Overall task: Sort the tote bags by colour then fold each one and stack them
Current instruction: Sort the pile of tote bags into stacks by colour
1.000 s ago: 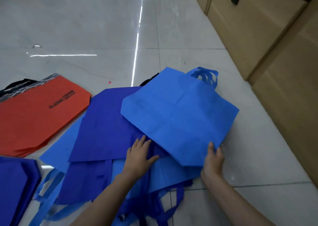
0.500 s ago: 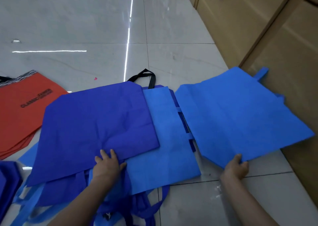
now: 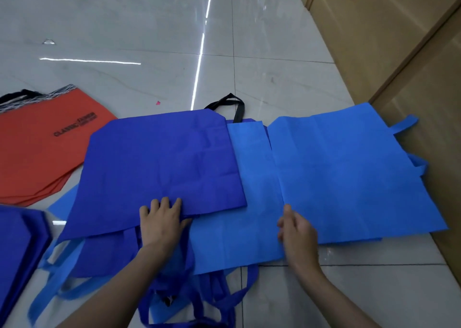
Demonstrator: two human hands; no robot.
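The dark blue tote bag (image 3: pixel 162 158) is pressed flat at its near edge by the straight fingers of the left hand (image 3: pixel 162 224), while the right hand (image 3: pixel 299 233), blurred and loosely curled, is seen at the near left corner of the light blue tote bag (image 3: pixel 349 173) spread on the floor (image 3: pixel 149 28), whether gripping cannot be told.

Left grip (image 3: pixel 162 221) lies flat, palm down, fingers straight; right grip (image 3: pixel 298 231) hangs loosely curled, blurred.

Your tiled floor (image 3: pixel 274 83) holds orange bags (image 3: pixel 37 158) at left, a blue pile (image 3: pixel 162 163) centre, a light-blue bag (image 3: pixel 349 173) right.
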